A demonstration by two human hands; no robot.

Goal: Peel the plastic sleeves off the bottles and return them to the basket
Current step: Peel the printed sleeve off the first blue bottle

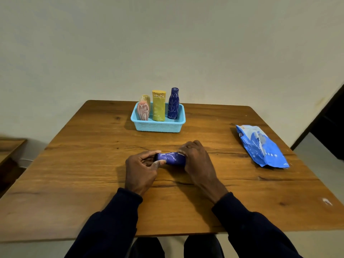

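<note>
Head view: cracked wooden table (74,164); pale wall (167,43) behind.
Hands: my left hand (141,170) pinches, right hand (197,162) wraps purple bottle (171,158), held sideways mid-table.
Far side: blue basket (158,126), other bottles (158,108) upright inside.

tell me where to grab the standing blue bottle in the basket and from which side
Take the blue bottle by its upper body, just under the narrow neck, coming from above and the right. It stands upright at the right end of the basket, its base sits inside the walls, and the yellow bottle stands close on its left, so that side looks freest.
</note>
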